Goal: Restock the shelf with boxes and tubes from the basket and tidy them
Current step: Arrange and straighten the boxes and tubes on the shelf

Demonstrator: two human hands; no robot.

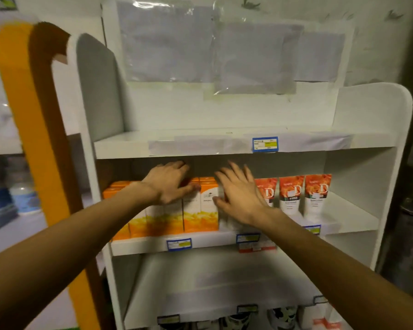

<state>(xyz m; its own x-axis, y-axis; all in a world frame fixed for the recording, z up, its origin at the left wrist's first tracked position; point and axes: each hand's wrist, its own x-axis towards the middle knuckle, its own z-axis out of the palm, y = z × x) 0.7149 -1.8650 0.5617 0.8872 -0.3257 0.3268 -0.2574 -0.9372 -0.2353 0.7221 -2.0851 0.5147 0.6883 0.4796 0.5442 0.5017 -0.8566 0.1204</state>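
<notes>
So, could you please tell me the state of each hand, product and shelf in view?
left hand: on the box tops, thumb against a front
right hand: open, fingers spread
orange boxes: upright, in a row
tubes: standing on caps
top shelf: bare

A shop is showing here: price labels (265, 144) are lining a white display shelf (224, 148) carrying matching boxes (200, 206) and tubes (316, 194).

Boxes (191, 210) left on shelf (200, 244); tubes (303, 194) right.
</notes>
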